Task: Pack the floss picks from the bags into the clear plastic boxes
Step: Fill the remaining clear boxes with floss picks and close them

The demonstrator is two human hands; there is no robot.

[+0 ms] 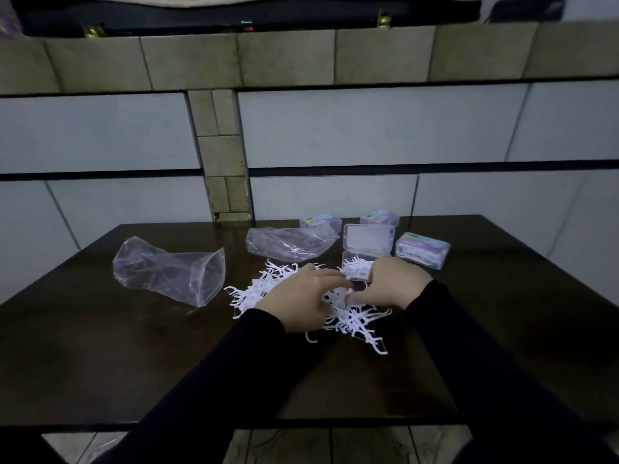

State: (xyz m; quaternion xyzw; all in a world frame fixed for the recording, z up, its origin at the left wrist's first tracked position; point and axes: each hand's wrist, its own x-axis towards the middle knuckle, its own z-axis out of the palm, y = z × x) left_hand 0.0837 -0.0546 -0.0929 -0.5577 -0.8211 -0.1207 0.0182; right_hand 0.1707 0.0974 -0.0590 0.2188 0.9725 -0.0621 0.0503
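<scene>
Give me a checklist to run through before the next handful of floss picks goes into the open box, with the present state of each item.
1. Open clear plastic box has its lid up: ok.
2. Room left in that box: ok, only some picks inside.
3. Loose pile of white floss picks within reach on the dark wooden table: ok.
4. Left hand and right hand over the pile: ok.
5. Picks actually pinched by either hand: cannot tell.
6. Two clear plastic bags emptied: ok, both look empty.
</scene>
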